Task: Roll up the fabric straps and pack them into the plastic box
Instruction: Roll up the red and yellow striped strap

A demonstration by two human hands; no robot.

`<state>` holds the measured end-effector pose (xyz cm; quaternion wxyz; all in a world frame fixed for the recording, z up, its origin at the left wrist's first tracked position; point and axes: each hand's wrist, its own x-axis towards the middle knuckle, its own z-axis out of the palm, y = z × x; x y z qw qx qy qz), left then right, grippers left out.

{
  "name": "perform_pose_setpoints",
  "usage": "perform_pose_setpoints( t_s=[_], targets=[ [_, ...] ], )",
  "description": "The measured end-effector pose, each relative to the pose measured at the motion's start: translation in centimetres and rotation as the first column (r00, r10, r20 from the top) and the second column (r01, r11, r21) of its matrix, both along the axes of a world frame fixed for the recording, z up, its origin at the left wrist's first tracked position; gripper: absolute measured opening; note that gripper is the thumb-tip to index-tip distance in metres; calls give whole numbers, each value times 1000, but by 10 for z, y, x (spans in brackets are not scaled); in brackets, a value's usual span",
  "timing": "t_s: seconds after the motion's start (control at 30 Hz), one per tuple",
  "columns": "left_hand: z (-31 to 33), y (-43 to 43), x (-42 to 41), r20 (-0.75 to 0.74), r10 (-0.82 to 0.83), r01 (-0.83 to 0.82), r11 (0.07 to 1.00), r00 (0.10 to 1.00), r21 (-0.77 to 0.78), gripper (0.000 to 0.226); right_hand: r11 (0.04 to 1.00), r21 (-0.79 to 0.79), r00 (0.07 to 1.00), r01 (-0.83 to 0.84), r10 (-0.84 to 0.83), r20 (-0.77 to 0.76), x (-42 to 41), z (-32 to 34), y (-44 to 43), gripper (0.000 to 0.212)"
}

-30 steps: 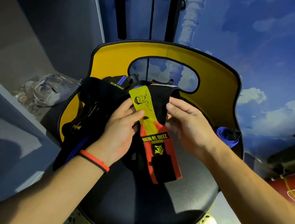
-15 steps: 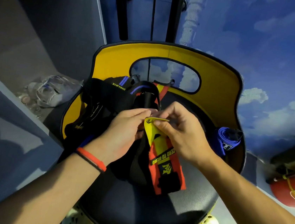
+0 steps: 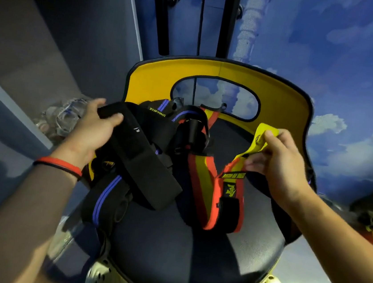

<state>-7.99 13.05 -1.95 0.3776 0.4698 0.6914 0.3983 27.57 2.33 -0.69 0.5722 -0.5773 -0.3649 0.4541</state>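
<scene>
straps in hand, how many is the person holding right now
2. A black strap is gripped by the left hand over the left of the chair; a yellow-and-orange strap is pinched by the right hand on the right. Others lie piled between them, some perhaps hidden.

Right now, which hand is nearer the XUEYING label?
Left. The left hand grips a black strap beside the XUEYING label; the right hand pinches the yellow strap, across the seat.

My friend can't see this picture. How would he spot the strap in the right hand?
Find the chair with the yellow back. Over its seat's right side, the right hand pinches a strap. It is yellow and orange-red; the black straps beside it are not.
</scene>
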Motion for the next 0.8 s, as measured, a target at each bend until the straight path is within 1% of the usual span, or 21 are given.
perform_pose_setpoints(
  t_s=[0.03, 0.07, 0.1, 0.17, 0.2, 0.27, 0.3, 0.33, 0.37, 0.43, 0.5, 0.57, 0.6, 0.63, 0.67, 0.7, 0.73, 0.77, 0.8],
  targets=[
    [-4, -1, -3, -77, -68, 63, 996, 995, -66, 77, 999, -40, 999, -5, 4, -40, -4, -2, 1, 22],
    [-7, -5, -2, -123, -126, 110, 986, 984, -128, 93, 997, -77, 998, -15, 11, -62, -8, -3, 2, 27],
    [-10, -8, 1, -137, -195, 170, 970, 971, -175, 102, 993, -113, 997, -26, 18, -76, -12, -4, 2, 30],
    [-15, -16, 9, -182, -334, 282, 923, 925, -263, 106, 976, -215, 996, -33, 13, -94, -17, -5, 3, 37],
    [-17, -20, 15, -229, -406, 325, 890, 885, -320, 103, 962, -270, 996, -42, 19, -85, -19, -6, 3, 43],
    [-26, -24, 25, -330, -513, 375, 836, 792, -401, 88, 930, -360, 997, -71, 62, -37, -20, -10, 4, 59],
    [-32, -24, 28, -403, -526, 373, 837, 749, -400, 82, 918, -387, 996, -85, 85, -17, -21, -11, 4, 63],
    [-33, -25, 32, -487, -505, 346, 857, 712, -382, 80, 912, -398, 995, -94, 99, -9, -21, -12, 4, 63],
    [-35, -24, 33, -568, -450, 290, 890, 689, -353, 81, 912, -400, 995, -96, 101, -9, -21, -11, 4, 60],
    [-35, -21, 29, -689, -346, 143, 931, 637, -335, 89, 915, -395, 997, -78, 76, -21, -21, -12, 4, 54],
    [-31, -21, 25, -750, -304, 36, 936, 588, -351, 104, 918, -394, 998, -47, 31, -46, -18, -13, 4, 54],
    [-23, -26, 25, -785, -289, 33, 945, 548, -325, 116, 917, -398, 995, -40, 0, -99, -14, -13, 4, 52],
    [-16, -28, 29, -786, -269, 54, 956, 557, -289, 118, 917, -396, 990, -42, -15, -139, -12, -14, 4, 53],
    [-8, -32, 33, -776, -231, 84, 971, 587, -226, 114, 919, -393, 982, -38, -38, -183, -10, -14, 4, 54],
    [-1, -36, 39, -765, -176, 131, 984, 620, -120, 102, 920, -391, 972, -34, -61, -227, -10, -14, 4, 55],
    [5, -42, 47, -738, -117, 185, 983, 665, 11, 79, 920, -389, 961, -37, -74, -266, -9, -14, 4, 56],
    [9, -50, 58, -679, -103, 244, 963, 727, 116, 51, 921, -386, 953, -52, -70, -296, -10, -14, 4, 56],
    [11, -60, 71, -579, -177, 296, 948, 796, 118, 23, 922, -381, 945, -70, -60, -321, -11, -14, 4, 55],
    [10, -70, 87, -425, -313, 359, 933, 849, 29, 10, 923, -376, 938, -84, -54, -344, -13, -13, 3, 55]
  ],
)
